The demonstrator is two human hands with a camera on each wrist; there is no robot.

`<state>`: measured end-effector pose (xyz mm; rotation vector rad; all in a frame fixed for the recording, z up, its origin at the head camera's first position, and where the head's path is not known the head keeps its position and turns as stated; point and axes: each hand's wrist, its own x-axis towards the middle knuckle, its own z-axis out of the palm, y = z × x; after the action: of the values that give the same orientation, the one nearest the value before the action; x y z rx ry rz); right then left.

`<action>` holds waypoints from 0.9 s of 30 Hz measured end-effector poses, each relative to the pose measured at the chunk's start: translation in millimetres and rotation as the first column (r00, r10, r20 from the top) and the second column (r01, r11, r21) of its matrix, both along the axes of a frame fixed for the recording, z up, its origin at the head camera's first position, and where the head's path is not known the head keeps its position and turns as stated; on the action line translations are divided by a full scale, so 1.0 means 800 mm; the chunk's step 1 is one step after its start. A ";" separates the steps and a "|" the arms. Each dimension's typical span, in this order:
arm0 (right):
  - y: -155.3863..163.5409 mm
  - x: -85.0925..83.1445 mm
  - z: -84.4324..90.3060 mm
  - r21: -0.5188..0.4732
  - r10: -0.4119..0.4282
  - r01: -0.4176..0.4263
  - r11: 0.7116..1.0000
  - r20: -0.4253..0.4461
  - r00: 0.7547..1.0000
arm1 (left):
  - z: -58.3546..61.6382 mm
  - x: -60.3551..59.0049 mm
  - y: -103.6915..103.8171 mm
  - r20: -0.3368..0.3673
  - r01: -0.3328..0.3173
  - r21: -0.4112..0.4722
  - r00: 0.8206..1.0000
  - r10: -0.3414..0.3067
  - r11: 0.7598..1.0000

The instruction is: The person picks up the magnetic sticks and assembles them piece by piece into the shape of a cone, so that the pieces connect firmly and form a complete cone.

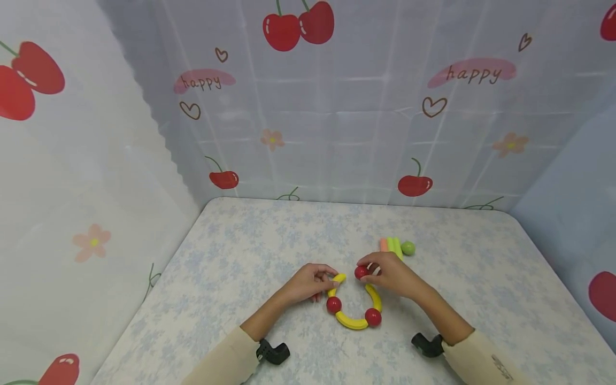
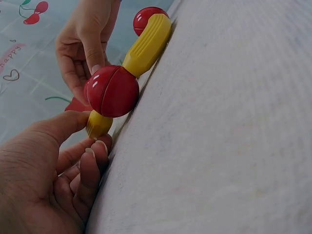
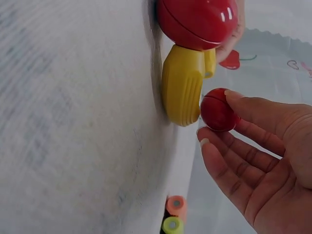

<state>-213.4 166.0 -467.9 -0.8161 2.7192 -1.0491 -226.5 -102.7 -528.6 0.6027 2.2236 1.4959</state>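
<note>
White printed cloth (image 1: 101, 176), cherry motifs, standing at the left and along the rear of a pale patterned bench (image 1: 260, 235).

Black wrist device (image 1: 274, 354), one, on the left arm.

Left hand (image 1: 308, 283): thumb and fingers close together, pinching the left yellow piece (image 1: 339, 278) near its free far end.

Left red ball (image 1: 333, 305): at that piece's near end, joined in line.

Near yellow piece (image 1: 352, 322): curved, long axis running across, bridging the left red ball and the near-right red ball (image 1: 372, 316).

Held red ball (image 1: 361, 272): between the two hands, at the far side of the curved row, in the gap between its two free ends. Right hand nearer, having hold of it; left hand apart from it. Free tip of the right yellow piece (image 1: 374, 298) just beside, on the near side; contact cannot be told. That piece's long axis curves from there toward the near-right red ball.

Right hand (image 1: 392, 272): ball pinched between thumb and fingertips.

Peach stick (image 1: 383, 244), yellow-green sticks (image 1: 393, 245), green ball (image 1: 408, 248): grouped beyond the right hand, sticks side by side.

Containers: none seen.
</note>
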 end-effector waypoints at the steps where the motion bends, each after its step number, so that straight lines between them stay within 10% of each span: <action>1: -0.002 -0.001 -0.001 0.007 0.004 -0.004 1.000 0.005 1.000 | 0.000 0.000 0.000 -0.001 0.003 0.000 1.000 -0.003 1.000; 27: -0.018 -0.004 -0.004 0.043 0.013 -0.015 0.999 0.042 0.999 | 0.001 0.002 0.001 0.001 -0.005 -0.004 1.000 0.005 1.000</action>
<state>-216.7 151.6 -471.2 -0.7966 2.6880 -0.9896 -225.3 -102.2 -527.8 0.5960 2.2279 1.4936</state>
